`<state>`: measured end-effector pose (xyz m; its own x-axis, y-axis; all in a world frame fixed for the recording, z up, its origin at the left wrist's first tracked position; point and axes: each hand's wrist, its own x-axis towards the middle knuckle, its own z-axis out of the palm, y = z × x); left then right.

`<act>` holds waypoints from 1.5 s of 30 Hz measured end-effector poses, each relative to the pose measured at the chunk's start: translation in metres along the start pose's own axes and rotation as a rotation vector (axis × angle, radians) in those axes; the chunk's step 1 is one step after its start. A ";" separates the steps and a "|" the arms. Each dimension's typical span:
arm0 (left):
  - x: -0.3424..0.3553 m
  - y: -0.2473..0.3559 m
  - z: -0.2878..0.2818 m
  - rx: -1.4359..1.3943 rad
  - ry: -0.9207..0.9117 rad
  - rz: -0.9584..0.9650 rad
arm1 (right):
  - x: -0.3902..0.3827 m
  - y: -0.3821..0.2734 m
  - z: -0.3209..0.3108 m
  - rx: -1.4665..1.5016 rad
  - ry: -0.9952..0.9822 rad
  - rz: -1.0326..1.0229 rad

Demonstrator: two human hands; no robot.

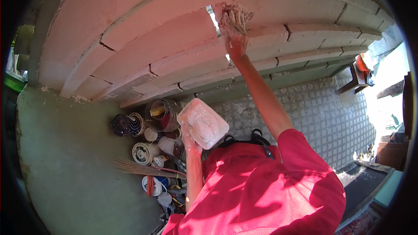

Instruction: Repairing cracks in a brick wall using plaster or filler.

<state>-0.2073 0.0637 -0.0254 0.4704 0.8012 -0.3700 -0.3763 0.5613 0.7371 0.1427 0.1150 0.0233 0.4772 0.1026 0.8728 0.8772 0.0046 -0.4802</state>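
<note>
Right hand (234, 28) presses flat, fingers spread open, against a gap in the block wall (143, 30); left hand (190, 141) fingers grip a white plaster-filled tub (203, 123) above cluttered cans (150, 141)

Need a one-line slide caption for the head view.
Right hand presses wet mortar into a gap in the block wall; left hand holds a white tub.

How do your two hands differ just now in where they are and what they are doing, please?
The right hand is raised, pressing a lump of plaster against the block wall; the left hand stays low near the chest, supporting a white tub. The right arm is outstretched, the left bent. Both look smeared with white plaster.
</note>
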 end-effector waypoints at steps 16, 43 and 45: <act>-0.006 -0.003 -0.029 -0.112 0.121 -0.068 | 0.019 0.035 -0.051 -0.231 -0.416 -0.404; -0.008 -0.016 -0.006 -0.113 0.130 -0.037 | 0.023 0.007 -0.016 0.114 0.135 -0.108; -0.006 -0.019 -0.001 -0.109 0.157 -0.069 | 0.024 0.010 0.006 0.051 0.119 -0.112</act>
<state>-0.2031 0.0486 -0.0377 0.3710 0.7780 -0.5071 -0.4356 0.6280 0.6449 0.1628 0.1239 0.0393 0.3826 -0.0202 0.9237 0.9227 0.0605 -0.3808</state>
